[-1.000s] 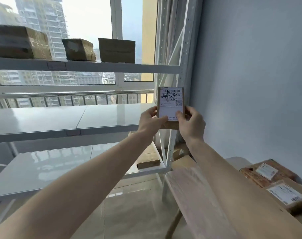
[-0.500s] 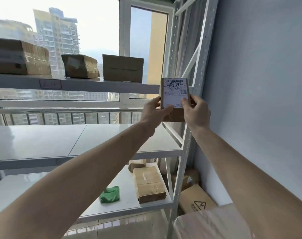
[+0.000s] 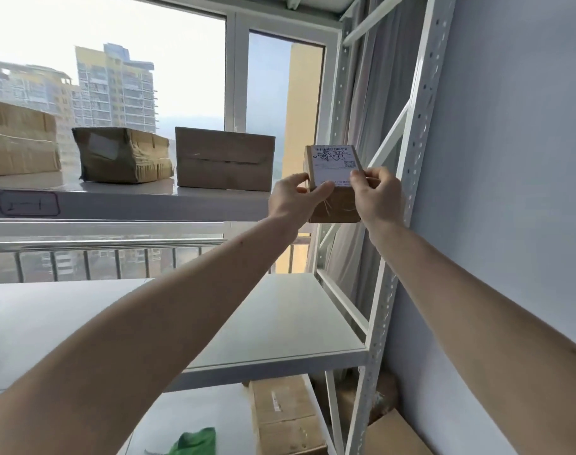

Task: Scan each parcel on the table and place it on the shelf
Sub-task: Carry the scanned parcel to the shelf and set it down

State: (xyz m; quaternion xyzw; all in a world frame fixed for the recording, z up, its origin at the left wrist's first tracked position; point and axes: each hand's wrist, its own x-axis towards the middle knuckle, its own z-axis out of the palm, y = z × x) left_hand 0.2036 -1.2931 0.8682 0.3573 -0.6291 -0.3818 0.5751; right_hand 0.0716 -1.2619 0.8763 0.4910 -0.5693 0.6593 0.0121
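A small brown cardboard parcel (image 3: 333,169) with a white shipping label on top is held up at the right end of the upper shelf (image 3: 125,200). My left hand (image 3: 295,197) grips its left side and my right hand (image 3: 377,195) grips its right side, thumbs on the label. The parcel hovers just right of the shelf's front edge, beside the white upright post (image 3: 408,178). Three other parcels stand on that shelf: a plain box (image 3: 224,159), a crumpled taped one (image 3: 122,156) and a large one (image 3: 17,139) at the left edge.
The middle shelf (image 3: 280,326) lies below my arms. On the lowest shelf are a long cardboard box (image 3: 283,415) and a green bag (image 3: 194,441). More boxes (image 3: 395,435) sit on the floor by the blue-grey wall on the right. A window is behind the rack.
Both hands have lifted the parcel from the middle shelf's height up to the upper shelf. My view has tilted upward, and the table with its parcels has dropped out of sight.
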